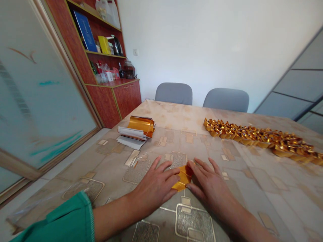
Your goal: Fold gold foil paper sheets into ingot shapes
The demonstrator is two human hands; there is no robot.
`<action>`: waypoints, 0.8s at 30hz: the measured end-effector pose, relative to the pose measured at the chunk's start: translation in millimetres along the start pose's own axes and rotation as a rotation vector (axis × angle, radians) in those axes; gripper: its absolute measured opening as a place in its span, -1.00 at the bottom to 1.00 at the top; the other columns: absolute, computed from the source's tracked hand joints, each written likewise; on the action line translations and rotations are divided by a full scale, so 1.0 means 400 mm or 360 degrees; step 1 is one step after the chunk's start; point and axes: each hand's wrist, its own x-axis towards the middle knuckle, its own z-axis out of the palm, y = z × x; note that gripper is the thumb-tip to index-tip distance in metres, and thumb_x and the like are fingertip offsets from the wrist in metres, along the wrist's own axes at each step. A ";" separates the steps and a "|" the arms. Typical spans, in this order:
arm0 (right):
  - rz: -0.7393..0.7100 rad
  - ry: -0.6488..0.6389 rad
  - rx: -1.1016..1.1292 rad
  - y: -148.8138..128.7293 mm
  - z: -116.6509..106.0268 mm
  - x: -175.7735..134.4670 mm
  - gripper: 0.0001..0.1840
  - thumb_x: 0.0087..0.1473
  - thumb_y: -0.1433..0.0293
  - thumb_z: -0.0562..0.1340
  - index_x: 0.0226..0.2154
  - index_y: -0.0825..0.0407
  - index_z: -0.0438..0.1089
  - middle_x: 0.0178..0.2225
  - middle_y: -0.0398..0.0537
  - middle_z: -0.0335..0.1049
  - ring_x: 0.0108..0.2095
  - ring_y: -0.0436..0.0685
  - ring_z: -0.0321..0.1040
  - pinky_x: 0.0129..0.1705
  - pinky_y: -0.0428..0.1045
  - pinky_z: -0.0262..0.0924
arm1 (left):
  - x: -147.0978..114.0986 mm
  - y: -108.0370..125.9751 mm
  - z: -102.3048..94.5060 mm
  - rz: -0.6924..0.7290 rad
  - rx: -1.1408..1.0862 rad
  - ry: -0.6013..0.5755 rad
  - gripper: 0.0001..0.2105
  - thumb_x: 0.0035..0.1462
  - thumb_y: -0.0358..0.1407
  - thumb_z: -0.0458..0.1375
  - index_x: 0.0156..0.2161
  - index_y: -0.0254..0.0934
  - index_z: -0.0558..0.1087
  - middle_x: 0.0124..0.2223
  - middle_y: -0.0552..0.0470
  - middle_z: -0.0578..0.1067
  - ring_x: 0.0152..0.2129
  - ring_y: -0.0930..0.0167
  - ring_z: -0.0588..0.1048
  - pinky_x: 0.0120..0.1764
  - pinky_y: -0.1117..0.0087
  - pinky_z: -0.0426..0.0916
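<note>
A small folded piece of gold foil paper [182, 179] lies on the table in front of me, between my hands. My left hand [159, 183] holds its left side, fingertips pressed on top and thumb along the near edge. At the right edge, my right hand [205, 179] grips the paper between thumb and index finger, while its other fingers stretch forward. Part of the paper is hidden under the fingers. Beyond my left hand sits a stack of curled gold foil sheets [141, 125], with white-backed sheets [132, 137] beside it.
Rows of folded gold foil pieces [252, 134] stretch along the right side of the table. A patterned, clear-covered cloth [101, 168] covers the tabletop. Two grey chairs [174, 93] stand at the far edge. A red-brown cabinet [111, 101] with shelves is at the back left.
</note>
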 end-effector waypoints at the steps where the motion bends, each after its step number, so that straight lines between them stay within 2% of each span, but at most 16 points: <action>1: 0.0018 -0.0001 -0.0023 0.000 0.001 -0.002 -0.42 0.08 0.34 0.35 0.13 0.06 0.26 0.06 0.12 0.48 0.17 0.42 0.26 0.26 0.44 -0.17 | -0.001 -0.002 0.000 -0.0003 -0.0014 0.0013 -0.77 0.29 -0.21 0.11 0.00 -0.21 0.45 0.15 -0.06 0.47 0.15 0.12 0.33 0.23 -0.20 -0.05; 5: 0.0037 0.0010 -0.0094 -0.002 -0.004 -0.003 -0.40 0.07 0.33 0.36 0.15 0.06 0.27 0.04 0.10 0.49 0.17 0.44 0.26 0.24 0.45 -0.12 | -0.003 -0.007 0.000 -0.0023 -0.0060 0.0020 -0.76 0.28 -0.21 0.12 0.03 -0.14 0.43 0.16 -0.02 0.47 0.18 0.13 0.29 0.23 -0.21 -0.08; 8: -0.0048 0.0089 -0.0115 -0.015 -0.020 0.004 -0.42 0.10 0.36 0.32 0.16 0.06 0.25 0.11 0.13 0.42 0.17 0.40 0.24 0.24 0.42 -0.09 | -0.002 -0.009 -0.004 -0.0030 -0.0098 -0.0005 -0.76 0.27 -0.21 0.13 0.02 -0.14 0.43 0.17 -0.01 0.45 0.20 0.12 0.27 0.23 -0.22 -0.09; 10: -0.0161 0.0118 -0.0062 -0.029 -0.030 0.009 -0.56 0.14 0.39 0.29 0.08 0.00 0.32 0.07 0.06 0.43 0.10 0.32 0.29 0.21 0.35 -0.02 | 0.000 -0.009 -0.008 -0.0033 -0.0127 -0.0019 -0.75 0.27 -0.20 0.12 0.02 -0.15 0.42 0.18 0.00 0.45 0.21 0.10 0.25 0.23 -0.23 -0.10; 12: -0.0305 0.0054 0.0056 -0.043 -0.033 0.011 -0.82 0.20 0.44 0.23 -0.13 -0.07 0.43 -0.11 -0.09 0.51 -0.03 0.19 0.36 0.16 0.24 0.05 | 0.001 -0.009 -0.011 -0.0038 -0.0150 -0.0034 -0.75 0.28 -0.18 0.11 0.02 -0.15 0.42 0.18 0.02 0.45 0.22 0.10 0.24 0.24 -0.23 -0.11; 13: -0.0371 0.0020 0.0110 -0.049 -0.032 0.012 -0.86 0.22 0.46 0.20 -0.24 -0.08 0.45 -0.21 -0.16 0.52 -0.09 0.14 0.37 0.15 0.20 0.06 | 0.001 -0.010 -0.012 -0.0042 -0.0157 -0.0041 -0.76 0.28 -0.18 0.11 0.01 -0.15 0.42 0.18 0.03 0.45 0.23 0.10 0.23 0.24 -0.23 -0.11; 15: -0.0456 -0.0016 0.0172 -0.055 -0.033 0.013 -0.79 0.24 0.48 0.17 -0.38 -0.09 0.44 -0.35 -0.22 0.50 -0.18 0.09 0.37 0.12 0.16 0.05 | 0.002 -0.012 -0.014 -0.0048 -0.0163 -0.0051 -0.77 0.27 -0.18 0.13 -0.01 -0.16 0.42 0.18 0.02 0.45 0.23 0.12 0.23 0.24 -0.21 -0.11; 18: -0.0485 -0.0046 0.0206 -0.054 -0.057 0.017 -0.77 0.22 0.45 0.20 -0.45 -0.09 0.45 -0.43 -0.23 0.48 -0.25 0.09 0.36 0.08 0.15 0.06 | 0.002 -0.015 -0.014 -0.0046 -0.0170 -0.0040 -0.77 0.25 -0.21 0.15 -0.01 -0.16 0.44 0.16 -0.01 0.46 0.22 0.14 0.24 0.25 -0.19 -0.11; 21: -0.0465 -0.0212 0.0250 -0.041 -0.101 0.025 -0.76 0.22 0.40 0.22 -0.49 -0.07 0.43 -0.42 -0.23 0.49 -0.26 0.10 0.36 0.06 0.14 0.07 | 0.002 -0.015 -0.013 -0.0040 -0.0193 -0.0045 -0.78 0.24 -0.23 0.15 -0.02 -0.17 0.45 0.16 -0.02 0.46 0.22 0.14 0.25 0.24 -0.20 -0.11; 24: -0.0330 -0.0165 0.0321 -0.019 -0.115 0.039 -0.75 0.28 0.39 0.14 -0.41 -0.05 0.44 -0.42 -0.18 0.48 -0.34 0.10 0.33 -0.15 0.08 0.15 | 0.001 -0.016 -0.011 -0.0028 -0.0219 -0.0043 -0.79 0.24 -0.24 0.15 -0.03 -0.17 0.44 0.17 -0.01 0.46 0.22 0.14 0.24 0.24 -0.22 -0.13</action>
